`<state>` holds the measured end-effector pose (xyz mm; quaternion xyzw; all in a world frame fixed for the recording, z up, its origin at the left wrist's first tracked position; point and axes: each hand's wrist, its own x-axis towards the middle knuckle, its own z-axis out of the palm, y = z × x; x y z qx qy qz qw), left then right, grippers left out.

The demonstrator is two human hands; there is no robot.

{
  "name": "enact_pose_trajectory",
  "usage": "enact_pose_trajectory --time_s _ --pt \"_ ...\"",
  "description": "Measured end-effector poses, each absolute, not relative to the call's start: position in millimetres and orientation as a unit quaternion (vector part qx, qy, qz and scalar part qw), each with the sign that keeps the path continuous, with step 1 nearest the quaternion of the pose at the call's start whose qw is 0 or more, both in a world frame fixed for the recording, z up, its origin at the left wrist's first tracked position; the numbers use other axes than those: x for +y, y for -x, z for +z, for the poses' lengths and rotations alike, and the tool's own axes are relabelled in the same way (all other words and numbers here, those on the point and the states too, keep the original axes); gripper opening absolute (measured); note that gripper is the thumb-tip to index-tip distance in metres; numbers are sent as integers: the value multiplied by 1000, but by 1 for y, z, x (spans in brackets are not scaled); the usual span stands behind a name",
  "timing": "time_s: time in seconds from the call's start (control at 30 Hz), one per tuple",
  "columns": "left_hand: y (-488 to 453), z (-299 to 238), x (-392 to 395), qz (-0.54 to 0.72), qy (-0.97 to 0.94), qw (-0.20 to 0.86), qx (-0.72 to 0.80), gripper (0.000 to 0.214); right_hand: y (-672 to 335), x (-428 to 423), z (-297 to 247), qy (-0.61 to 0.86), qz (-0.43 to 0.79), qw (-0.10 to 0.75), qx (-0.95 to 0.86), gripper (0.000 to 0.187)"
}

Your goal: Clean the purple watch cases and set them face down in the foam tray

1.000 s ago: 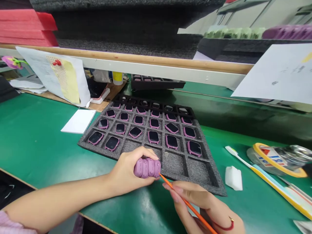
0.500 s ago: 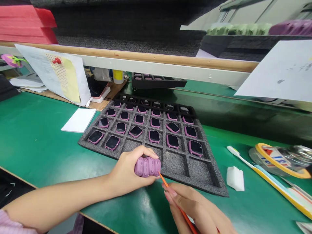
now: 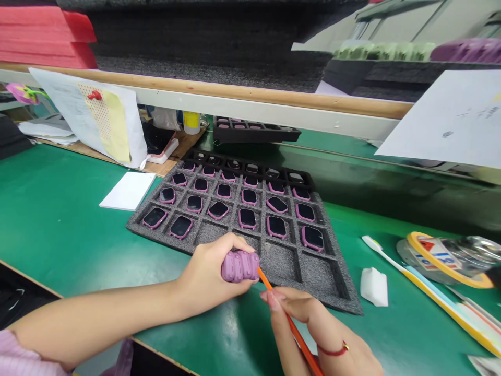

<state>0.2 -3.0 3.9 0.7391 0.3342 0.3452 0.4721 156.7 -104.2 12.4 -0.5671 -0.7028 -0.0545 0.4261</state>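
A green workbench mat [image 3: 58, 219] carries a grey foam tray [image 3: 279, 263] of compartments, most holding pink-framed, dark-screened watch bodies [image 3: 247, 218]; the nearest compartments show bare foam. The left hand [image 3: 209, 274] curls closed around a ribbed pink piece [image 3: 240, 266] over the tray's near edge. Its fingers hide part of the piece, and what it is cannot be made out. The right hand [image 3: 309, 326] pinches an orange stick [image 3: 291, 324] in a narrow grip; the tip meets the piece's lower edge, and the far end runs out of frame. Right of the tray lie a white sponge [image 3: 373, 287] and a toothbrush [image 3: 381, 253]; a yellow-rimmed container [image 3: 446, 258] is cut off by the frame edge.
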Motion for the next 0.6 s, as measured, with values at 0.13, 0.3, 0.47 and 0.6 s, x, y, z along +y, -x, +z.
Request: enact_pose_trajectory --time_s 0.13,0.3,0.47,0.6 --pt "-1 3 -4 344 -741 470 333 34 -159 -104 14 572 -28 418 -706 11" --pt "0 2 -4 343 -742 469 333 36 -157 -105 12 563 -80 417 -709 13" --pt "0 2 -2 339 -741 472 337 36 -158 -104 11 562 -86 412 -713 16" --pt "0 3 -1 338 -740 474 335 37 -163 -105 15 553 -33 427 -714 18"
